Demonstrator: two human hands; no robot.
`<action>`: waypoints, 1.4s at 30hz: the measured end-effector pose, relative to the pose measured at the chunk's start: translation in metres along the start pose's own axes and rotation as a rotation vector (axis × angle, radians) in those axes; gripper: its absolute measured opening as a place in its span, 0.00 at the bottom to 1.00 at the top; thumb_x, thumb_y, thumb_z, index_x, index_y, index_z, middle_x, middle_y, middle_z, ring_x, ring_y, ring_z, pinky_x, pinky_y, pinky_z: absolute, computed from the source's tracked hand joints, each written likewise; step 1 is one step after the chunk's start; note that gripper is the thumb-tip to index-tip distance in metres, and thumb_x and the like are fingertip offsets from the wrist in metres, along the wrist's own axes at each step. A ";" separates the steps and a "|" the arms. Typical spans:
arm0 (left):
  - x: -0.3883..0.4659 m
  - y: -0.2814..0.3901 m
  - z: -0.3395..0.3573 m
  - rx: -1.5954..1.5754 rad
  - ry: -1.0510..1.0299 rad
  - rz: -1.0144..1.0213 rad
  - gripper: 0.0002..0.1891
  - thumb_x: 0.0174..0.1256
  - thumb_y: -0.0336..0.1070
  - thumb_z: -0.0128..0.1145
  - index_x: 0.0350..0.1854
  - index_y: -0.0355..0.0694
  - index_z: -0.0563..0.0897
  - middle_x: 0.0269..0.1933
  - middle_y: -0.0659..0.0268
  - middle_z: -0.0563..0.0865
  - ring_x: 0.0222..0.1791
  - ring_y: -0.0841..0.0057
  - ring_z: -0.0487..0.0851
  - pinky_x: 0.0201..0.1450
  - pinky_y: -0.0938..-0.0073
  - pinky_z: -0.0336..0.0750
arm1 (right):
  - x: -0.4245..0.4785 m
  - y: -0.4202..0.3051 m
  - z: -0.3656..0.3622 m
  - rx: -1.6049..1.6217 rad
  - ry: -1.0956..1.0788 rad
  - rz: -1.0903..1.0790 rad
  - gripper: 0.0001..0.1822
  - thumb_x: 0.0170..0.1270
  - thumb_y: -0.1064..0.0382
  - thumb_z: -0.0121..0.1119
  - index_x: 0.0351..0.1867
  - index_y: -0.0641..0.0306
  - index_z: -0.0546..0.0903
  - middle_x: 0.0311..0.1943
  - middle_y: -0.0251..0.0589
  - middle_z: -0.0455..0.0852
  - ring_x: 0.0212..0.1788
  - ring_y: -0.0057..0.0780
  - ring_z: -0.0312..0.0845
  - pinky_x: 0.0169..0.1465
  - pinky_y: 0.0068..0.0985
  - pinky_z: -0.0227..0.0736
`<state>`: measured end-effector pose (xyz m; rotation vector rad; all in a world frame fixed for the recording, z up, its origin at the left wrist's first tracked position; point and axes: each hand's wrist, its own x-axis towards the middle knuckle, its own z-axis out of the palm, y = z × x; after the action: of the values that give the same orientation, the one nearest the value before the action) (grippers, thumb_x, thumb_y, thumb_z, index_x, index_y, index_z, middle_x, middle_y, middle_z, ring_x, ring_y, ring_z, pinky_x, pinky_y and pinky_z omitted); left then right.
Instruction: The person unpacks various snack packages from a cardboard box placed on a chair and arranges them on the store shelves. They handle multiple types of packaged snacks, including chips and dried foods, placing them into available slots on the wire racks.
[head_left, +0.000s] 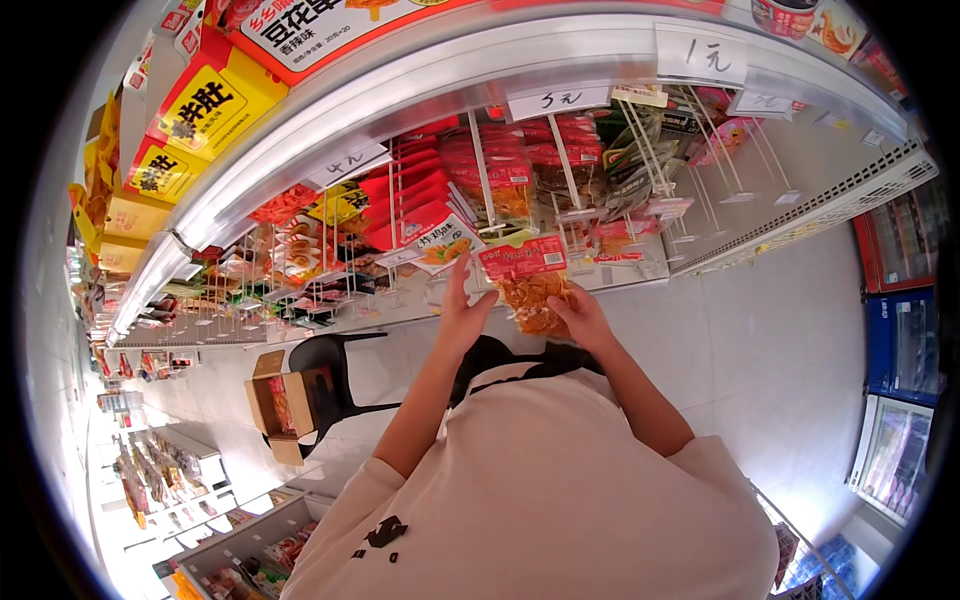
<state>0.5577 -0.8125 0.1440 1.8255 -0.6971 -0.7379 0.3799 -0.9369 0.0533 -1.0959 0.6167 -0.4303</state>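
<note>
In my right hand (583, 318) is a clear plastic snack packet (531, 297) with a red header and orange-brown food inside, gripped by its lower right edge. My left hand (466, 301) is beside the packet's left side, fingers apart and holding nothing. Its fingertips are close to a red-and-white snack packet (442, 241) at the front of a hanging row. Just behind the held packet, similar red-topped packets (495, 169) hang on metal display hooks (484, 172) under the shelf. Another row of red-topped packets (566, 161) hangs to their right.
Handwritten price cards (559, 101) line the metal shelf edge (420, 82) above my hands. Lower left, an open cardboard box (281, 409) of packets sits on a black chair (330, 375). Glass-fronted refrigerators (904, 337) stand far right. Boxed snacks (199, 105) fill the upper left.
</note>
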 end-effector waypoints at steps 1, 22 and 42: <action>0.003 0.013 -0.004 0.095 -0.006 0.024 0.41 0.60 0.31 0.62 0.76 0.50 0.56 0.73 0.61 0.62 0.66 0.66 0.68 0.64 0.61 0.65 | 0.007 0.006 -0.006 -0.059 0.002 -0.027 0.19 0.71 0.61 0.58 0.59 0.68 0.74 0.47 0.32 0.83 0.45 0.17 0.78 0.50 0.20 0.73; 0.013 0.035 -0.006 0.129 -0.093 0.165 0.41 0.63 0.36 0.63 0.77 0.50 0.55 0.74 0.62 0.65 0.63 0.71 0.76 0.53 0.67 0.74 | 0.062 -0.008 0.018 -0.039 -0.058 -0.154 0.17 0.70 0.62 0.60 0.56 0.67 0.76 0.40 0.32 0.84 0.40 0.15 0.76 0.45 0.18 0.72; 0.003 0.059 -0.007 0.218 -0.136 0.219 0.33 0.63 0.30 0.60 0.72 0.49 0.66 0.77 0.66 0.59 0.52 0.76 0.83 0.51 0.73 0.75 | 0.119 0.008 0.011 -0.295 0.089 -0.218 0.24 0.68 0.51 0.61 0.58 0.65 0.76 0.36 0.36 0.86 0.36 0.19 0.78 0.41 0.23 0.73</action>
<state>0.5574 -0.8304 0.2009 1.8665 -1.0844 -0.6651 0.4775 -0.9981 0.0198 -1.4388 0.6549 -0.5921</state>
